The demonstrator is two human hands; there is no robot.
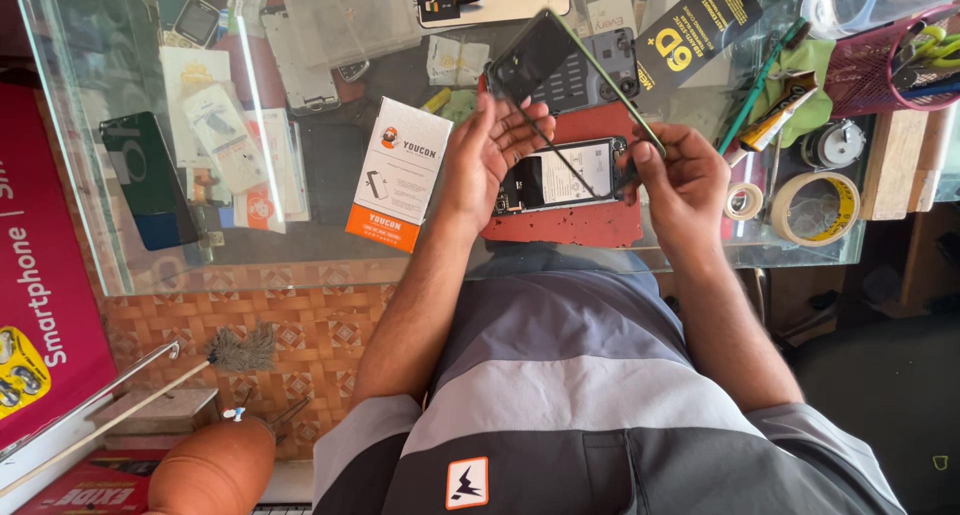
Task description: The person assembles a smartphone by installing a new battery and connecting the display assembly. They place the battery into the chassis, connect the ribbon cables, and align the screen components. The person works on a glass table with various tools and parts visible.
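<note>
A glass counter [120, 265] fills the view from above, crowded with phone parts. Over its middle, both hands lift a dark back cover [560, 60], tilted up on edge, above a red mat [560, 225]. On the mat, directly under the grip, lies an open phone [565, 178] with its innards showing.

The left hand [490, 155] has its fingers curled loosely round the cover's lower left edge. The right hand [685, 175] pinches the lower right edge between thumb and fingertips, closed tight on it. Both hold only the rim.

Judging from this, the lift goes best if the cover stays gripped by its edges, both hands rising evenly so the thin panel does not flex, and any cable below is watched for.

Left of the grip sits a white and orange box [400, 173]. To the right are a tape roll [815, 207] and, beyond it, a pink basket [880, 70] of tools.
</note>
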